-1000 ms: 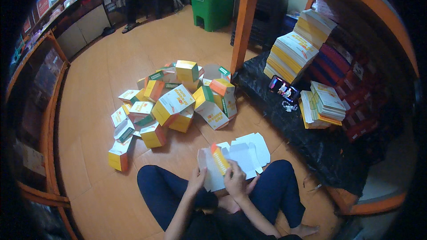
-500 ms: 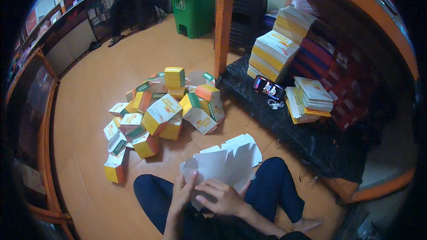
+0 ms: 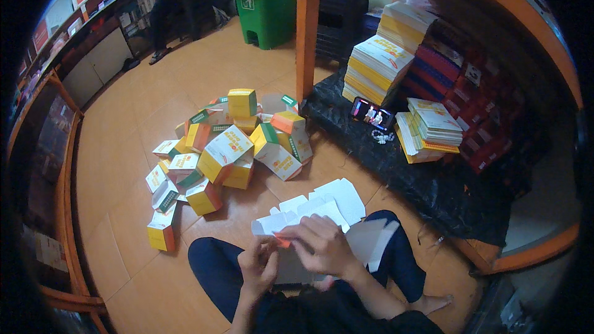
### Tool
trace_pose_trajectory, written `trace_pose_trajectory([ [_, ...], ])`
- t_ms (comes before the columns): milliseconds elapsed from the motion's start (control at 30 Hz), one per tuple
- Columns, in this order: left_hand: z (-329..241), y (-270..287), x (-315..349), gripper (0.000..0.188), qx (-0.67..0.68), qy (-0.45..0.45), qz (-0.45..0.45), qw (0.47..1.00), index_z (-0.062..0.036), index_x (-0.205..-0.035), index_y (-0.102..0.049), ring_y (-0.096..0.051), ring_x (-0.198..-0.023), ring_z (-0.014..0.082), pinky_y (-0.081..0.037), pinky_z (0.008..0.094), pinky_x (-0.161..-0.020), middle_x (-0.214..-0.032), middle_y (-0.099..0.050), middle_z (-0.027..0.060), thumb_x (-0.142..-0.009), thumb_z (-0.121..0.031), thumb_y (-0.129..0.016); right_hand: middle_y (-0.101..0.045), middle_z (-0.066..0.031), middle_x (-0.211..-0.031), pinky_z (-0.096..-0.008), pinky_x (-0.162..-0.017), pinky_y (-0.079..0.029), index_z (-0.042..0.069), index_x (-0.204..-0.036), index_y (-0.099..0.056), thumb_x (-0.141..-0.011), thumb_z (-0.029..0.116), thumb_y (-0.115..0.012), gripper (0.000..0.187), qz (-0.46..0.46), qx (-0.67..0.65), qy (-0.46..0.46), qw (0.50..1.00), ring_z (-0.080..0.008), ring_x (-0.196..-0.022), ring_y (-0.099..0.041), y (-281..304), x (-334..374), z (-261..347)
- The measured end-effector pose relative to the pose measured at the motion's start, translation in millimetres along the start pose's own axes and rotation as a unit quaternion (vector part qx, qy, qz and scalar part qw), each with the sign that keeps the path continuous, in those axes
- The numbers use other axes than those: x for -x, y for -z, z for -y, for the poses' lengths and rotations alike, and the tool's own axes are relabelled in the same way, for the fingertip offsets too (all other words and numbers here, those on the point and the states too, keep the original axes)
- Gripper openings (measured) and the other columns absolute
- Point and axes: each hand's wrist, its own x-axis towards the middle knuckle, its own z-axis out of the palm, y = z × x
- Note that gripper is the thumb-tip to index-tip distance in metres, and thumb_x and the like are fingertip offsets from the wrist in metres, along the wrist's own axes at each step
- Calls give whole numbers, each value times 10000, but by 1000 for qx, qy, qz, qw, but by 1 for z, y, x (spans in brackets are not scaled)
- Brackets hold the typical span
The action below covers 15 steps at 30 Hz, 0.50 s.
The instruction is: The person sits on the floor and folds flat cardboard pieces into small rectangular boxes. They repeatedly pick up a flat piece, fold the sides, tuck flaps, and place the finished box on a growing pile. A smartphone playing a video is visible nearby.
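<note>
A flat cardboard box blank [image 3: 294,267], pale on its inner side, lies across my lap between my hands. My left hand [image 3: 257,264] pinches its left edge with the fingers curled. From the right, my right hand [image 3: 322,246] reaches over the blank, its fingers closed on a small orange flap [image 3: 283,241] beside the left fingertips. Part of the blank is hidden behind both hands. Just beyond them, more white box blanks [image 3: 343,199] lie flat on the floor in front of my right knee.
Ahead lies a heap of folded yellow, white and orange boxes [image 3: 226,151]. To the right, stacks of flat printed blanks [image 3: 378,65] and a lit phone [image 3: 372,113] rest on black plastic sheeting [image 3: 427,201]. An orange post [image 3: 306,37], a green bin [image 3: 266,9] and a standing person [image 3: 167,6] are farther off.
My right hand has risen and moved forward to the blank's upper left edge, where an orange flap now shows. The blank has tipped lower, uncovering more of the blanks on the floor.
</note>
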Motion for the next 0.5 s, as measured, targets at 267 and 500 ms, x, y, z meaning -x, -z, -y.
trace_pose_trajectory([
  [267,-28,-22,-3,343,-290,-145,-196,925,-5,-1157,-493,-587,-760,200,-452,307,-680,-885,-625,110,-871,-33,-679,-604,47,-773,-338,-742,-391,173,-1090,-790,-704,67,-766,401,-288,179,-9,941,-163,-733,-561,2,-5,15],
  [500,-35,-40,-12,388,88,-9,-195,977,35,-1209,-591,-636,-986,189,-480,312,-878,-1110,-671,122,-901,-155,-731,-625,7,-827,-333,-692,-477,71,-1177,-743,-708,0,-762,474,-259,26,44,964,-167,-730,-623,-8,-5,32],
])
